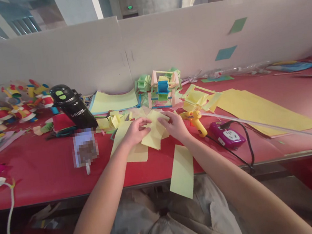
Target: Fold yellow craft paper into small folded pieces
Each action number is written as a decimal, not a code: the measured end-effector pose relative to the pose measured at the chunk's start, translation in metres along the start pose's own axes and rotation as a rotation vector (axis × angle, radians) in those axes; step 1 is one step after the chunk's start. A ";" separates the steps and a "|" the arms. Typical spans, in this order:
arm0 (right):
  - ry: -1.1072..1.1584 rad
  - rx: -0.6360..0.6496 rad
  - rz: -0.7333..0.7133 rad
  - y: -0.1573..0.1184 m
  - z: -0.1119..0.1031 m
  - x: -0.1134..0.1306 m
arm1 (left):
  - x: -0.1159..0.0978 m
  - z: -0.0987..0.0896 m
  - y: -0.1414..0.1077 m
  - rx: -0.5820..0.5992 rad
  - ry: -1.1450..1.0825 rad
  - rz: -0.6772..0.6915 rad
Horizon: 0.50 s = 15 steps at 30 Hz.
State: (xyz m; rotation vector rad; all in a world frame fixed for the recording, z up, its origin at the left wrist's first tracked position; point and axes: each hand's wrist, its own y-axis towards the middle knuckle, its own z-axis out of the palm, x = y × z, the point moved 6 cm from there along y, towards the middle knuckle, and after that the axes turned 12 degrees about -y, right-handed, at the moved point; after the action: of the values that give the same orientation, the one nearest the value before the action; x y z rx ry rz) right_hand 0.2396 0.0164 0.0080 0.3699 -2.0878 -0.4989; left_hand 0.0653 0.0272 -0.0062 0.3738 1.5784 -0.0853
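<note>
Several pale yellow paper sheets lie in front of me, and one yellow sheet (153, 136) sits between my hands, on top of others. My left hand (138, 132) is at that sheet's left edge, thumb and fingers curved but apart. At the upper right edge my right hand (176, 125) has its thumb over the paper and fingers behind. A flatter yellow sheet (138, 153) rests beneath my left hand. Below my right wrist, a loose yellow rectangle (181, 169) juts over the table's front edge. A yellow glue gun (195, 121) lies just right of my right hand.
Behind the sheets stands a wood-and-paper wheel model (163, 87). Left are a black thermos (73, 109), a blurred object (85, 148) and colourful figures (17, 107). Right are a purple power socket (228, 134) with a black cord and large yellow sheets (268, 111). A white partition (77, 54) closes the back.
</note>
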 end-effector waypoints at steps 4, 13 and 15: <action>0.032 0.067 -0.034 -0.001 0.000 0.008 | 0.006 -0.001 0.000 -0.035 -0.102 -0.077; 0.057 0.062 -0.254 -0.005 0.005 0.020 | 0.008 0.002 0.001 -0.035 -0.315 -0.170; 0.038 0.057 -0.281 -0.005 0.005 0.019 | 0.008 0.002 0.000 -0.035 -0.358 -0.191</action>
State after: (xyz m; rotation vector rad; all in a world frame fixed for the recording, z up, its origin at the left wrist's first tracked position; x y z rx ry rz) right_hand 0.2254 0.0046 0.0169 0.7069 -2.0262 -0.5927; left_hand 0.0674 0.0278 -0.0137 0.1670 1.2557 -0.2572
